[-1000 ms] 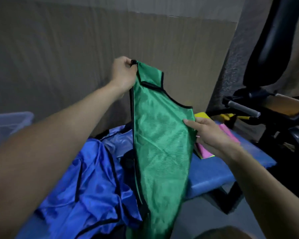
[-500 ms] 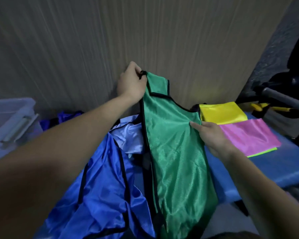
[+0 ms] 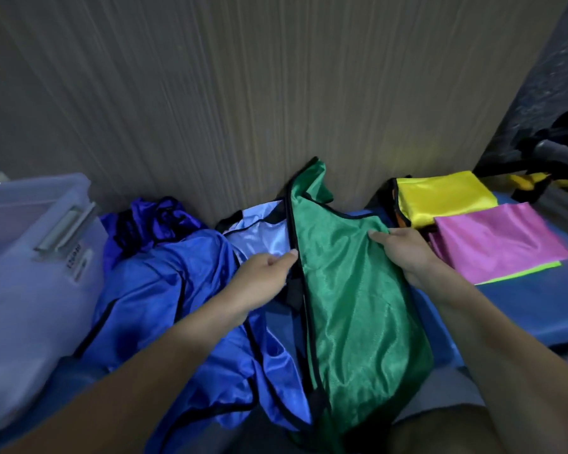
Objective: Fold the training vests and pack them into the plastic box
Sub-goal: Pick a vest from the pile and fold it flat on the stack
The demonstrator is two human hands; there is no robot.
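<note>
A green vest (image 3: pixel 351 290) with black trim lies folded lengthwise on top of a pile of blue vests (image 3: pixel 164 290). Its shoulder strap leans against the wall panel. My left hand (image 3: pixel 263 276) pinches the vest's black-trimmed left edge about halfway down. My right hand (image 3: pixel 404 253) holds the right edge, thumb on top of the fabric and fingers hidden under it. The translucent plastic box (image 3: pixel 30 257) stands at the far left with its lid and a grey latch showing.
A pale blue vest (image 3: pixel 259 234) peeks out behind the green one. Folded yellow (image 3: pixel 440 198) and pink (image 3: pixel 499 240) vests lie on the blue padded bench (image 3: pixel 522 306) at right. A wood-grain panel (image 3: pixel 276 93) rises behind; dark exercise equipment (image 3: pixel 558 152) stands at far right.
The green vest has been lowered from hanging upright onto the pile. My left hand let go of the shoulder strap and moved down to the vest's left edge. The view tilted downward.
</note>
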